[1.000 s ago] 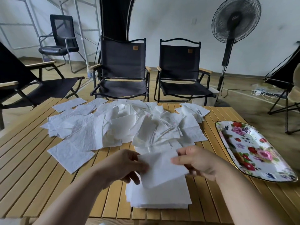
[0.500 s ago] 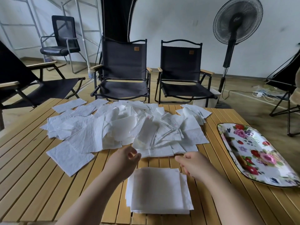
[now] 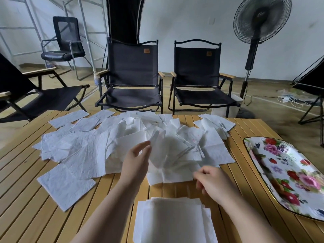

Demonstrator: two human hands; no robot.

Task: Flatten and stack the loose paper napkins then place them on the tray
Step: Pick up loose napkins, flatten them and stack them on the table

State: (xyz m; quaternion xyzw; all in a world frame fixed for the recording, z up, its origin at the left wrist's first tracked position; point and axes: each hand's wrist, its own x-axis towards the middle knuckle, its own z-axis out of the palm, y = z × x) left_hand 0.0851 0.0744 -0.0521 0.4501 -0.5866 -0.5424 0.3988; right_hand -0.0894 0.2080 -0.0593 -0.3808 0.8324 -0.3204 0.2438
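With your stack (image 3: 171, 220) just topped up, your left hand (image 3: 136, 162) reaches open-fingered into the pile (image 3: 84, 151), your right hand (image 3: 212, 183) curls at its edge, grip unclear; plenty remains.

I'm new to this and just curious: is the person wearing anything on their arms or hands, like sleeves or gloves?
No. The left hand and right hand are ungloved. The left forearm and right forearm are bare down to the picture's lower edge, so no sleeves show. No watch, bracelet or ring is visible, though the fingers are slightly blurred.
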